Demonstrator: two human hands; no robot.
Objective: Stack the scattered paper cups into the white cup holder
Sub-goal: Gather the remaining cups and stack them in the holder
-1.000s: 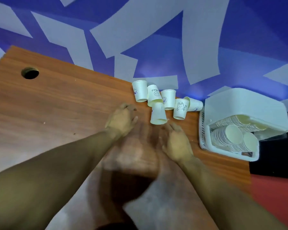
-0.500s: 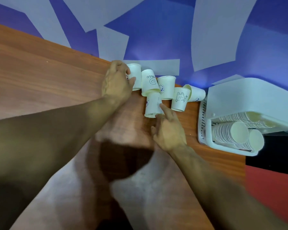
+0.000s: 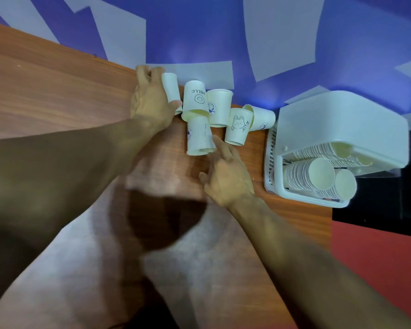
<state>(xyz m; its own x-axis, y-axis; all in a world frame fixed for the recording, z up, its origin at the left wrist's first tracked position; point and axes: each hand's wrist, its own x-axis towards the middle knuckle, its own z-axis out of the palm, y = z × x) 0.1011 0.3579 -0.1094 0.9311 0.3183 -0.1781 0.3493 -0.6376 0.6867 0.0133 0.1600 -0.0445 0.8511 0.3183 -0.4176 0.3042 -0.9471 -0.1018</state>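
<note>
On the wooden counter (image 3: pixel 57 96), the left hand (image 3: pixel 152 100) grips the leftmost paper cup (image 3: pixel 171 89) of a cluster at the far edge, the right hand (image 3: pixel 228 179) touches the nearest cup (image 3: pixel 198 136) with a straight forefinger, and the white cup holder (image 3: pixel 342 124) at the right holds stacked cups (image 3: pixel 318 172) lying sideways.

Dim, soft blur throughout — dark shadow on table (image 3: pixel 45 91), edges bowed.

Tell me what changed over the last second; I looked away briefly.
The left hand reached forward to the leftmost cup and now holds it. The right hand advanced until its forefinger touches the nearest cup. The other cups and the white holder stayed put.
</note>
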